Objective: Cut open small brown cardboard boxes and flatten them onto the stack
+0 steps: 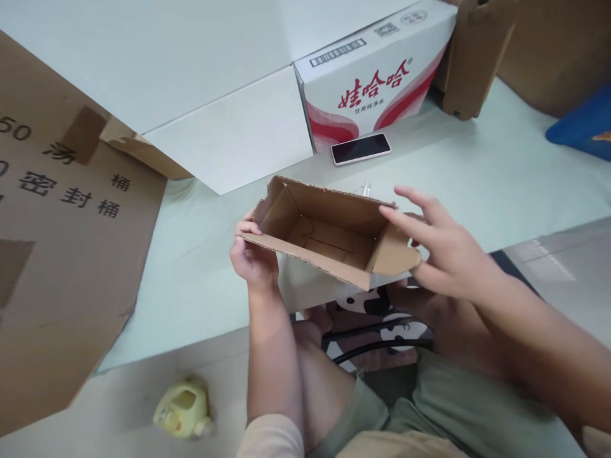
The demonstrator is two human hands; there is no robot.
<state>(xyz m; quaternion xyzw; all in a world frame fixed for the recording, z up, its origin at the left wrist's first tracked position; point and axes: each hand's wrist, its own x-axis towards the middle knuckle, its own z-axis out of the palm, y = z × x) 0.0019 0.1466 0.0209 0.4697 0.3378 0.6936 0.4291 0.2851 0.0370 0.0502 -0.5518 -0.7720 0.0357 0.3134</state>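
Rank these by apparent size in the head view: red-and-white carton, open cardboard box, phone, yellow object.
1. red-and-white carton
2. open cardboard box
3. yellow object and phone look alike; nearness makes it unsure.

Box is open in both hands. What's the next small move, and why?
Probably press the end flap inward with the right hand: that flap juts outward at the right end of the small cardboard box, the hand lies spread against it, and the left hand grips the opposite end.

Setting: informal packing or storage area. Evidence: flattened brown carton [57, 254] with printed characters, drinking-water carton [377, 83], plain white box [229, 133], small corrugated box [329, 235] standing open. All on or beside a pale green work surface [501, 165].
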